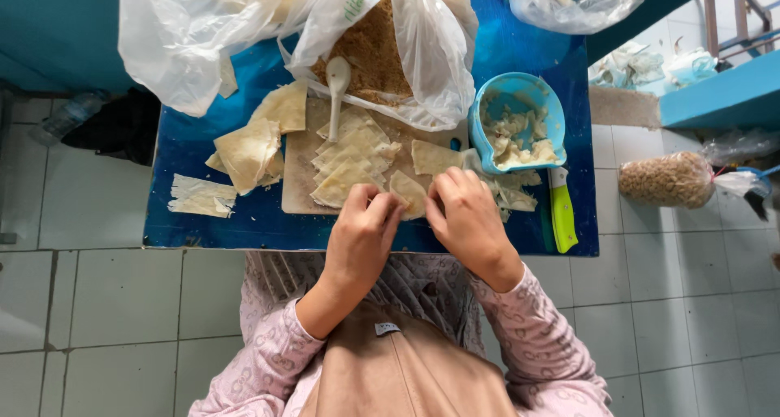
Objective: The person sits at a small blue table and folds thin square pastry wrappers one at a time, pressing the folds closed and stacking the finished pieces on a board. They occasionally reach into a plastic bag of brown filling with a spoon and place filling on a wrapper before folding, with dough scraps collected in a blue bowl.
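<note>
While folded dumplings [351, 161] pile at frame centre and flat wrappers [250, 150] wait to the left, both hands meet at the blue surface's [520, 51] lower edge: left hand [363, 230] and right hand [466, 214] pinching one wrapper [409, 193], wrists bent inward, filling [370, 51] above.
</note>
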